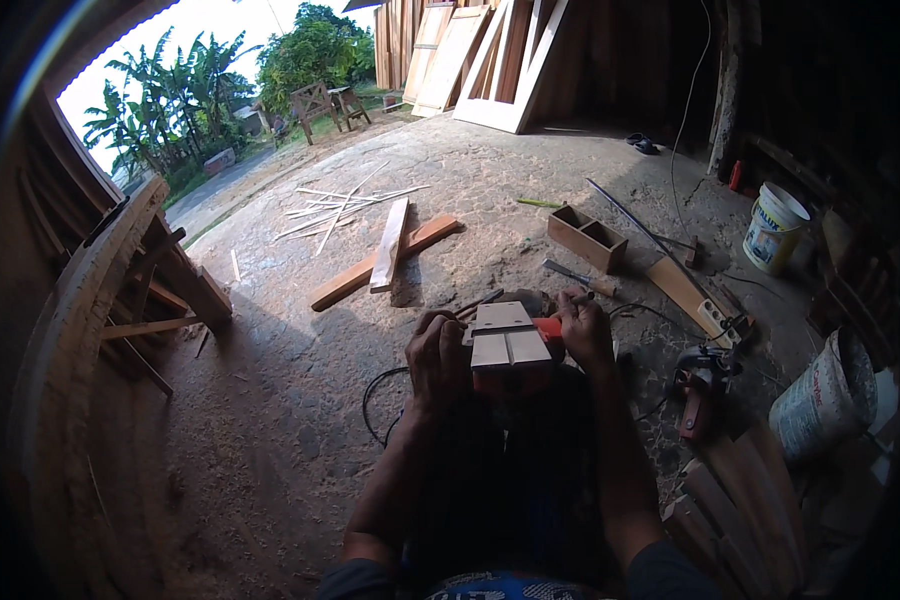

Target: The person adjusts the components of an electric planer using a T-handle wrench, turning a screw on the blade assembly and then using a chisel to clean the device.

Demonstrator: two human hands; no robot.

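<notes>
An upside-down electric planer (510,349) rests over my lap, its flat metal sole facing up and its red housing showing at the side and near end. My left hand (437,356) is closed against the planer's left side with bent fingers. At the right, my right hand (583,325) has its fingers curled in beside the red housing; its grip is partly hidden. A wood-handled chisel (582,279) lies on the floor just beyond that hand. Past the planer, a pale board (390,245) lies across a reddish board (425,240).
A divided wooden box (587,240) stands ahead right, near a handsaw (686,292). Another power tool (703,385), two buckets (776,228) and wooden slats (740,500) are on my right. Thin wood strips (345,207) lie ahead; a workbench (90,270) stands left. Cords cross the floor.
</notes>
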